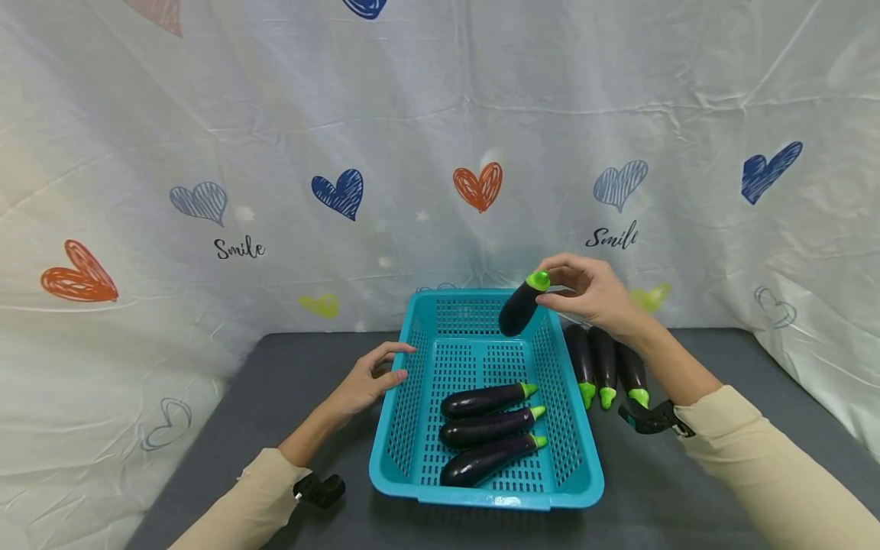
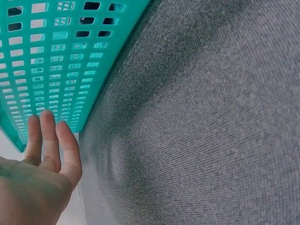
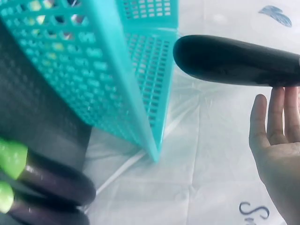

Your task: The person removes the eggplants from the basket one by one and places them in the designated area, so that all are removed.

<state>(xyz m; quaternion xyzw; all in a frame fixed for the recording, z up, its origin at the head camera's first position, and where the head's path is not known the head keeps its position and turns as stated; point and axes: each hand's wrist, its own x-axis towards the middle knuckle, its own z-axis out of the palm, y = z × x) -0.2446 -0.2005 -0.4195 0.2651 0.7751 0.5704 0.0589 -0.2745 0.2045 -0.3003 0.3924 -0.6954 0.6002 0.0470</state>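
My right hand (image 1: pixel 584 289) pinches an eggplant (image 1: pixel 519 309) near its green stem end, above the far right part of a blue plastic basket (image 1: pixel 593 466). In the right wrist view the dark eggplant (image 3: pixel 234 61) stretches out past the fingers. Three more eggplants (image 1: pixel 486 429) lie side by side inside the basket, toward its near end, stems pointing right. At the basket's left rim is my left hand (image 1: pixel 367 378), fingers spread and relaxed. The left wrist view has this hand (image 2: pixel 47 173) beside the perforated basket wall (image 2: pixel 56 70).
Three eggplants (image 1: pixel 605 365) lie on the grey table (image 1: pixel 316 451) just right of the basket, stems toward me. Behind the table hangs a pale curtain (image 1: pixel 412 92) printed with hearts. Black straps (image 1: pixel 319 490) circle both wrists.
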